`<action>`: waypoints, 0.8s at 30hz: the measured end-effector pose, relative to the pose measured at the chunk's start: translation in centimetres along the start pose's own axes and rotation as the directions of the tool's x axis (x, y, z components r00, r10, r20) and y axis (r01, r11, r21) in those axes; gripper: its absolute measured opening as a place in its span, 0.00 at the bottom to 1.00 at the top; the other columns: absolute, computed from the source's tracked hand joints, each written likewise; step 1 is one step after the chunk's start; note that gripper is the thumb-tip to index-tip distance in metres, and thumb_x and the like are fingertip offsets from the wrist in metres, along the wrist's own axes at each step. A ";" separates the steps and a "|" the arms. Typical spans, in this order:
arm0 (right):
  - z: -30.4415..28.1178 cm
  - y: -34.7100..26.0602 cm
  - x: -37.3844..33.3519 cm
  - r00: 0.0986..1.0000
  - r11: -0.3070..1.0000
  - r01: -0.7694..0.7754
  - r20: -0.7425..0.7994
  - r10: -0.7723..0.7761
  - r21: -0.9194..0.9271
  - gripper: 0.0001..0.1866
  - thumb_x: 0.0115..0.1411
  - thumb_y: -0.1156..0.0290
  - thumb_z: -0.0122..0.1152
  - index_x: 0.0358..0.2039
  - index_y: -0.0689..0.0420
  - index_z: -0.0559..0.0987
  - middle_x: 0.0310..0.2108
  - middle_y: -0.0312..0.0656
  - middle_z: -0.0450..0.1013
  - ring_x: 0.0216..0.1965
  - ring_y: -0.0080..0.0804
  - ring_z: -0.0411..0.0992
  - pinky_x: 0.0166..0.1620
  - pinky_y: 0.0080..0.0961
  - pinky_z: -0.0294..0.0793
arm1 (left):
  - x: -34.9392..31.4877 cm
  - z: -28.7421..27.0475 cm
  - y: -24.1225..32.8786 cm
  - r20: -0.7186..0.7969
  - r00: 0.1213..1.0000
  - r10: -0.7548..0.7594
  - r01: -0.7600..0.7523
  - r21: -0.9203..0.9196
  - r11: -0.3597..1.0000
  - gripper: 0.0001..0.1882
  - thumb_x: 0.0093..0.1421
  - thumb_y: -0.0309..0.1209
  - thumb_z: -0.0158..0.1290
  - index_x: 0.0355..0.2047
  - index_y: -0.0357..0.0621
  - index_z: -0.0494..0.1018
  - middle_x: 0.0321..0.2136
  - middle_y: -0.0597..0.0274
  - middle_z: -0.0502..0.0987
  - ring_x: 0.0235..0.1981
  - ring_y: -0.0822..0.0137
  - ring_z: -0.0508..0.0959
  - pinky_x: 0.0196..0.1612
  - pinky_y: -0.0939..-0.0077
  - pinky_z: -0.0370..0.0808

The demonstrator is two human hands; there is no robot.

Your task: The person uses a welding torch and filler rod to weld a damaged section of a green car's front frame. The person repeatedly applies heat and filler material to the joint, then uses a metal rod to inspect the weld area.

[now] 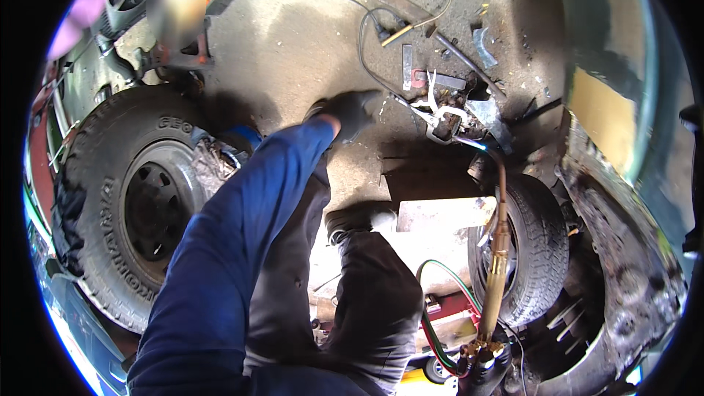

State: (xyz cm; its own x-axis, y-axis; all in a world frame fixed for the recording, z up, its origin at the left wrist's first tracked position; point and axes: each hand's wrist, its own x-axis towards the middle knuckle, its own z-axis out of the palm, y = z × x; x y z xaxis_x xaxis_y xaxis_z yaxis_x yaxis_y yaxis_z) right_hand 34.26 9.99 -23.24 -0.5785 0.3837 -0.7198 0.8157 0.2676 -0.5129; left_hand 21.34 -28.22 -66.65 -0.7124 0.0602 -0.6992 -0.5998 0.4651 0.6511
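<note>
Brass-coloured, the torch [497, 264] is extending forward from the dark-gloved right hand [493, 370], which is gripping its rear end. Its glowing tip [475, 144] is pointing toward silver clamping pliers [444, 114] lying nearer the right edge of the floor [293, 37]. Left of the pliers, the dark-gloved left hand [356, 114] is stretching out; its openness and any hold cannot be told.

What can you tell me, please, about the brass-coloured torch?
The torch is long, slim and brass-coloured, apparently metal, extending up the picture in front of a tyre. Its darker neck bends left at the top, with a blue-white glow at the tip. Valve-like fittings sit near the lower end, where the dark-gloved right hand appears to grip it.
</note>
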 end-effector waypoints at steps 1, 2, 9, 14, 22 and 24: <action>-0.2 -0.6 -0.6 1.000 1.000 0.004 0.016 -0.004 0.003 0.21 0.64 0.54 0.76 0.44 0.57 0.80 0.37 0.47 0.82 0.34 0.34 0.80 0.33 0.28 0.81 | -3.3 -0.6 0.7 0.082 0.995 -0.061 0.069 -0.106 0.992 0.39 0.62 0.29 0.64 0.73 0.58 0.67 0.33 0.53 0.85 0.33 0.62 0.85 0.42 0.65 0.82; -0.6 -1.2 -1.3 0.997 0.999 0.041 0.060 -0.041 0.005 0.29 0.61 0.45 0.75 0.46 0.59 0.78 0.34 0.41 0.80 0.30 0.27 0.77 0.31 0.23 0.78 | -6.5 -1.0 1.5 0.101 0.992 -0.077 0.094 -0.175 0.980 0.38 0.63 0.28 0.63 0.73 0.54 0.67 0.34 0.54 0.85 0.33 0.64 0.85 0.41 0.67 0.82; -6.6 -4.7 -8.4 0.957 0.982 0.099 0.256 -0.138 0.160 0.41 0.61 0.44 0.76 0.63 0.63 0.76 0.36 0.39 0.82 0.26 0.19 0.74 0.28 0.19 0.72 | -25.9 -1.2 6.6 0.107 0.972 -0.208 0.224 -0.682 0.696 0.21 0.68 0.27 0.54 0.61 0.43 0.73 0.31 0.60 0.81 0.22 0.70 0.79 0.27 0.73 0.75; -12.1 -5.9 -13.4 0.929 0.988 0.071 0.350 -0.115 0.138 0.45 0.63 0.46 0.76 0.69 0.64 0.70 0.44 0.36 0.82 0.35 0.14 0.73 0.37 0.14 0.73 | -35.7 -1.1 10.3 0.178 0.956 -0.233 0.285 -0.373 0.883 0.14 0.68 0.32 0.53 0.53 0.46 0.78 0.25 0.66 0.78 0.24 0.74 0.76 0.26 0.73 0.72; -18.1 -5.5 -19.6 0.928 0.951 -0.029 0.362 -0.089 0.309 0.39 0.65 0.54 0.75 0.70 0.59 0.71 0.46 0.34 0.81 0.28 0.12 0.65 0.30 0.14 0.65 | -41.6 2.4 16.5 0.347 0.933 -0.098 0.207 -0.295 0.933 0.12 0.76 0.32 0.53 0.54 0.42 0.79 0.30 0.70 0.77 0.32 0.79 0.76 0.33 0.78 0.74; -19.6 -4.2 -20.5 0.933 0.918 0.008 0.327 -0.149 0.396 0.38 0.66 0.54 0.75 0.69 0.60 0.72 0.48 0.36 0.81 0.31 0.12 0.68 0.32 0.14 0.68 | -43.6 3.6 19.3 0.321 0.947 -0.012 0.038 -0.073 0.997 0.12 0.76 0.33 0.52 0.54 0.42 0.79 0.31 0.69 0.79 0.32 0.79 0.76 0.32 0.77 0.74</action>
State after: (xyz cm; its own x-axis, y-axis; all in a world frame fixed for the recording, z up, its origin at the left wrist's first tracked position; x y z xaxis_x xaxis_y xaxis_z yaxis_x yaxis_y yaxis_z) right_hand 42.74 18.29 2.83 -0.6624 0.0289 -0.7486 0.7431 -0.1009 -0.6615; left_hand 42.18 -18.65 -24.64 -0.5499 0.3352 -0.7650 -0.6513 0.4014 0.6440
